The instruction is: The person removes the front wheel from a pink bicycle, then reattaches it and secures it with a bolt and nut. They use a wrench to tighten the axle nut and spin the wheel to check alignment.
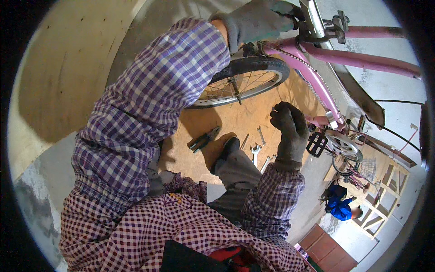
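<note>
A pink bicycle point(324, 86) stands at an odd angle at the upper right. My left hand point(256, 22), in a grey glove, reaches up to it, its fingers closed at a black part beside the chrome tube point(313, 20); the fingertips are partly hidden. Below my left forearm sits the spoked wheel point(272, 84) with its black tyre. My right hand point(292, 131), also gloved, is raised apart from the bicycle, left of the black pedal point(317, 144). Its fingers are curled together; a tiny pale spot shows at the tips, too small to name.
Pliers with dark handles point(204, 139) and several wrenches, one being an open-ended wrench point(256, 154), lie on the wooden board point(190, 120) around my shoe. Farther right, a person in blue point(340, 204) is near another bicycle point(349, 163) and a wooden frame point(385, 199).
</note>
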